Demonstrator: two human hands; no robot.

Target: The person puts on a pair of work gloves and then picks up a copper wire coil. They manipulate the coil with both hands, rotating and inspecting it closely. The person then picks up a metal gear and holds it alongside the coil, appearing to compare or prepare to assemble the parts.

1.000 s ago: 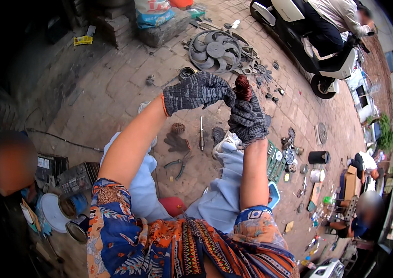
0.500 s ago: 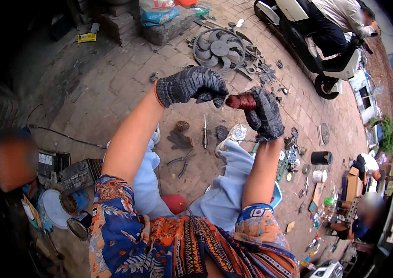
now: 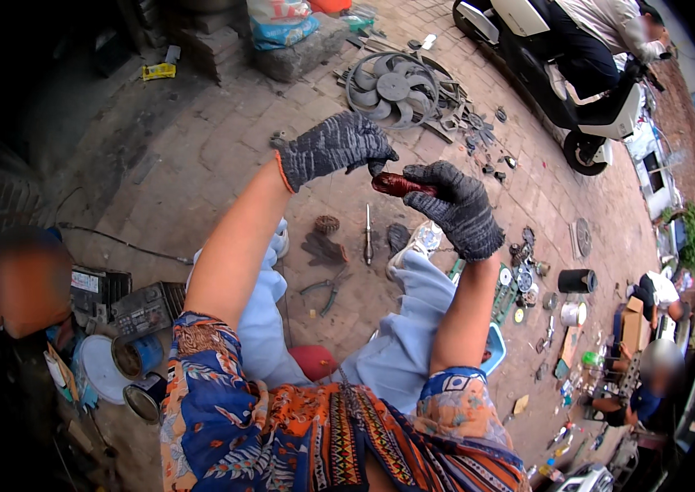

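Note:
My right hand (image 3: 456, 205), in a dark grey knitted glove, grips a small dark red bundle (image 3: 394, 184) that looks like wound copper wire. The bundle's free end points left. Close to that end, my left hand (image 3: 337, 152), gloved alike, has thumb and fingertips pinched together. Whatever lies in the pinch is too small to make out. On the ground below the hands are a screwdriver (image 3: 369, 238), a pair of pliers (image 3: 328, 290), a dark glove (image 3: 324, 248) and a round brown coil (image 3: 327, 224).
Ahead lies a grey fan (image 3: 392, 87) among scrap parts. A person sits on a white scooter (image 3: 614, 123) at the far right. Old batteries (image 3: 146, 310) and open cans (image 3: 144, 397) stand on the left. Metal parts, a black cylinder (image 3: 577, 281) and a blue basin (image 3: 494, 348) lie right.
My right hand has turned and shifted slightly left, tilting the red bundle. Its fingers now lie along the bundle from above. My left hand has moved slightly left and stays pinched.

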